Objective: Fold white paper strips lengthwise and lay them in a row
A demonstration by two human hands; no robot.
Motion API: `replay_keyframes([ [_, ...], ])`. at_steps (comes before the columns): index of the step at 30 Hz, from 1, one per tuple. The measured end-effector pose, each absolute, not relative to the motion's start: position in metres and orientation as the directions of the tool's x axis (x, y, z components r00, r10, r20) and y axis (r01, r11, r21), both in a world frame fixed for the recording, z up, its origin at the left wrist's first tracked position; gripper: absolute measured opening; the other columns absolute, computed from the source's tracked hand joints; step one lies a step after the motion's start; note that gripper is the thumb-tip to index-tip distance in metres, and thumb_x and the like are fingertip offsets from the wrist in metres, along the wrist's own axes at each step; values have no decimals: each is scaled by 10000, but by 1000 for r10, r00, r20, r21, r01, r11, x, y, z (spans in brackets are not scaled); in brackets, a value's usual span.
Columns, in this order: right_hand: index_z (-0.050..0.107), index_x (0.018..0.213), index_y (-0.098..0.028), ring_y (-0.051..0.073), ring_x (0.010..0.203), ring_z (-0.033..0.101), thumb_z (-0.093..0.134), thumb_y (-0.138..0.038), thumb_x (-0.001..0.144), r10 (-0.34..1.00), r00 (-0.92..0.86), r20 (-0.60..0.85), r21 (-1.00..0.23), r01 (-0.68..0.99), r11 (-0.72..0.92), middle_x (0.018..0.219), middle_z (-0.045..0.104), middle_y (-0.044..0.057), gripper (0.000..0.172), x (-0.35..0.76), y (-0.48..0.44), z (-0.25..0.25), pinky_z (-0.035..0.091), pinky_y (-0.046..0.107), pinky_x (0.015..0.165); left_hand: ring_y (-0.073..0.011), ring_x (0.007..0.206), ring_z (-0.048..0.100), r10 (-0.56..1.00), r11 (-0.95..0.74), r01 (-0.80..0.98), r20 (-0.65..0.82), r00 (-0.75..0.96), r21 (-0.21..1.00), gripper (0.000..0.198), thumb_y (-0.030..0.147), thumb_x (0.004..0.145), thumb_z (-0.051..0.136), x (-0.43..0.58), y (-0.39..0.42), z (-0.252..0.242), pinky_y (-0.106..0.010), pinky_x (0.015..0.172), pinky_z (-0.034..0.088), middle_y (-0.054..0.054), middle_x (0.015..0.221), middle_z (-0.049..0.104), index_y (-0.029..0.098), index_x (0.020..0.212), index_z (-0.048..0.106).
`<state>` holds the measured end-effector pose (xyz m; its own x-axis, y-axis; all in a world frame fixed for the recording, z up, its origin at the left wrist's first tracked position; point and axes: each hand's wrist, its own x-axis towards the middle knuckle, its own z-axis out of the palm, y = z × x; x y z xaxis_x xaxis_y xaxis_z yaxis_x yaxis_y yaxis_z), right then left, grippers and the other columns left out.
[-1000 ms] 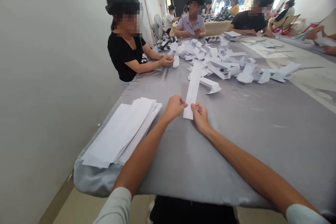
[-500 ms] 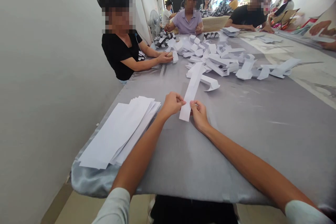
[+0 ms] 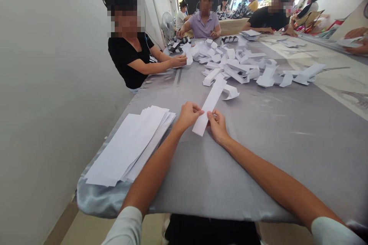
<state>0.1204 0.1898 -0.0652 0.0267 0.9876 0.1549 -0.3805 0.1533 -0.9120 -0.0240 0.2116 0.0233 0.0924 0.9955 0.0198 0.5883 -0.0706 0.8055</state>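
The left hand (image 3: pixel 188 115) and right hand (image 3: pixel 217 125) pinch the near end of the paper strip (image 3: pixel 211 99), each grip clenched on it — the strip slants away across the table (image 3: pixel 258 153). Squaring its edges before pressing should serve best.

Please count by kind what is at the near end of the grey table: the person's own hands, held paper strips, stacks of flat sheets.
Hands: 2, left hand, right hand
Held paper strip: 1
Stack of flat sheets: 1
Total: 4

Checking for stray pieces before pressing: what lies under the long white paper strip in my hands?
Only the shiny grey tablecloth shows around the long white paper strip, pinched by left hand and right hand. Whatever its far end covers is hidden.
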Motion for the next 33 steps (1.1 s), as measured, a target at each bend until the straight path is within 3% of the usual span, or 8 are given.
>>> replay_keyframes([
  [6, 488, 845, -255, 144, 449, 547, 748, -656, 861, 988, -31, 153, -929, -346, 133, 579, 616, -44, 478, 120, 189, -61, 440, 263, 428, -177, 731, 703, 995, -98, 569, 76, 63, 816, 107, 262, 849, 781, -22, 212, 23, -281, 694, 504, -61, 784, 775, 160, 831, 760],
  [17, 489, 861, -257, 154, 482, 580, 742, -658, 860, 987, -42, 153, -926, -355, 128, 596, 631, -38, 474, 120, 186, -56, 436, 251, 421, -195, 780, 730, 994, -102, 550, 69, 80, 829, 133, 283, 860, 784, -23, 209, 29, -290, 732, 521, -81, 823, 788, 154, 838, 758],
  [24, 578, 908, -233, 164, 491, 596, 705, -663, 889, 991, -9, 132, -913, -390, 118, 624, 655, -12, 449, 120, 189, -58, 425, 256, 409, -192, 763, 726, 995, -86, 595, 40, 90, 799, 90, 238, 859, 772, -23, 210, 30, -283, 715, 509, -67, 809, 787, 164, 815, 744],
  [33, 563, 833, -245, 160, 463, 576, 735, -684, 864, 987, -62, 146, -924, -365, 114, 554, 609, -20, 472, 120, 186, -53, 411, 257, 407, -200, 789, 727, 997, -73, 571, 46, 61, 818, 133, 283, 857, 790, -22, 208, 34, -289, 734, 517, -77, 828, 787, 164, 833, 736],
])
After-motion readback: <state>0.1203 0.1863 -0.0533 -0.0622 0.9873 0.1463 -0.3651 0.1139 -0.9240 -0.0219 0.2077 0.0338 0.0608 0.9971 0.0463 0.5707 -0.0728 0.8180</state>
